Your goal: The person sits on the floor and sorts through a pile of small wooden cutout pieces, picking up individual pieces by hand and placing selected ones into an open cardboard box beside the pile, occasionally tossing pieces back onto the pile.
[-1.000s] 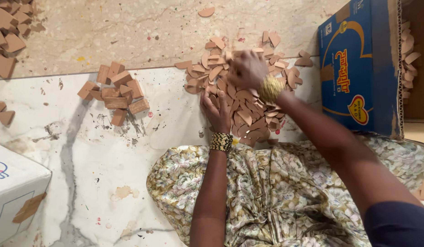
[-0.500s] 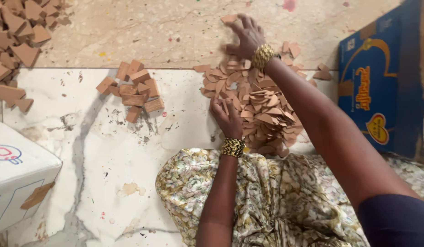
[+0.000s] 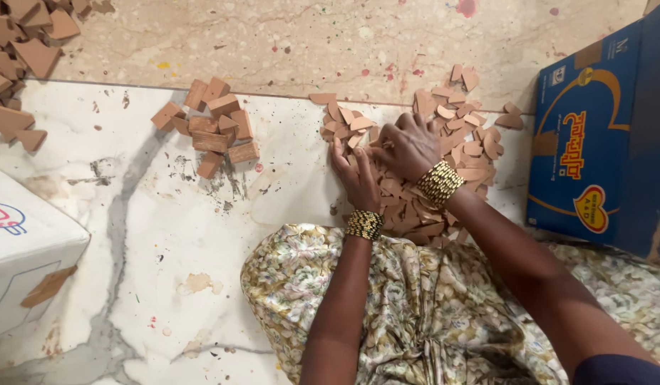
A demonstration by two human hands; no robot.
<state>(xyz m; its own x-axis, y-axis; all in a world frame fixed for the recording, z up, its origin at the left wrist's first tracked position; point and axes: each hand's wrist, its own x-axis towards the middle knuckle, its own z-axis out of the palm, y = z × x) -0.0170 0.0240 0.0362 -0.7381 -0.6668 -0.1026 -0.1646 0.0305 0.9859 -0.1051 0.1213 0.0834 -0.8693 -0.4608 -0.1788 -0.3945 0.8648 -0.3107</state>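
Hands on the floor (image 3: 166,235): two of them, each with one beaded gold bracelet. Left hand (image 3: 357,178) lies flat on the left edge of the big pile of thin brown clay pieces (image 3: 444,153), fingers pressed together. Right hand (image 3: 410,145) sits atop it, fingers curled down, pinching nothing I can make out. One smaller heap (image 3: 212,125) lies well apart; one blue carton (image 3: 601,150) stands right.

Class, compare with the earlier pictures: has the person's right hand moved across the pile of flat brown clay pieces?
Yes. The right hand has drawn back from the pile's far edge toward the left hand.
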